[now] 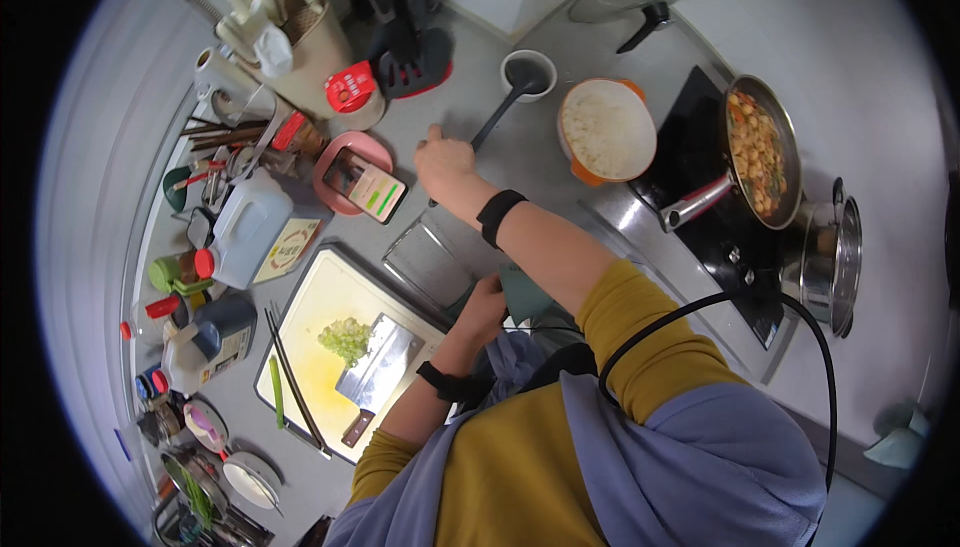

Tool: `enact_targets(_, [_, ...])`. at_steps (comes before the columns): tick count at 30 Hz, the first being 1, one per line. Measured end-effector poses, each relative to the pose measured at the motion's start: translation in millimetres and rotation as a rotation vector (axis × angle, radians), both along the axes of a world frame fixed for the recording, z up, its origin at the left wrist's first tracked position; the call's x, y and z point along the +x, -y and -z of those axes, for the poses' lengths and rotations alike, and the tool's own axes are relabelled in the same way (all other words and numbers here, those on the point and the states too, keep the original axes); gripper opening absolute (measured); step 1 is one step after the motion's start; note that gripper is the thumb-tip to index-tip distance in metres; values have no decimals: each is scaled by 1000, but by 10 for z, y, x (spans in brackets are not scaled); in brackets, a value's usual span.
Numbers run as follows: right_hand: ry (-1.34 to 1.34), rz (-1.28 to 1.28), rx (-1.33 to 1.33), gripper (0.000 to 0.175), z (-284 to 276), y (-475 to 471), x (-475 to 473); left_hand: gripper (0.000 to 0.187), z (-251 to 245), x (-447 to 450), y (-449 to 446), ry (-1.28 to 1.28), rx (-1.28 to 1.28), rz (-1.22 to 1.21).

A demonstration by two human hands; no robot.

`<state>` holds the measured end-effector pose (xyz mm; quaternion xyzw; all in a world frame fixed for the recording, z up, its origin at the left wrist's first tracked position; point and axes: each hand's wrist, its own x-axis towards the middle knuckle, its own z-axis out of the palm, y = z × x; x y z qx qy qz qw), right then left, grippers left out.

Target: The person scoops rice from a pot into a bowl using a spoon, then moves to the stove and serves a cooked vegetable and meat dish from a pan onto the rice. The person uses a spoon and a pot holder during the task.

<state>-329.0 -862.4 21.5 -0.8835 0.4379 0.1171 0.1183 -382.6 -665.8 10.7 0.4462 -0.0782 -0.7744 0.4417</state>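
Observation:
My right hand is over the handle of a dark ladle or spoon, whose head rests in a small white bowl. Whether the fingers grip the handle is unclear. My left hand, partly curled, is low before my body, beside a dark green, cloth-like item; its grip is hidden. A clear rectangular container or tray lies between the hands and the cutting board. The board holds a cleaver, chopped pale green vegetable, a green stalk and dark chopsticks.
An orange-rimmed bowl of rice stands near the cooktop. A frying pan of diced food and a steel pot are on the right. A phone leans on a pink dish. Bottles, jars and a knife holder line the left.

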Motion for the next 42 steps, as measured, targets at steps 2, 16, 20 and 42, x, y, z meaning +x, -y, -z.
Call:
enact_targets(2, [-70, -69, -66, 35, 137, -50, -263, 35, 16, -14, 19, -30, -3, 11])
enact_targets(16, [409, -142, -638, 15, -312, -137, -933, 25, 67, -109, 138, -71, 12, 41])
enact_targets(20, [721, -46, -606, 21, -1033, -217, -1227, 27, -44, -226, 280, -52, -9, 61])
enact_targets(42, [1017, 601, -1009, 23, -1873, -705, -5772, 27, -774, -1251, 1024, 259, -229, 1])
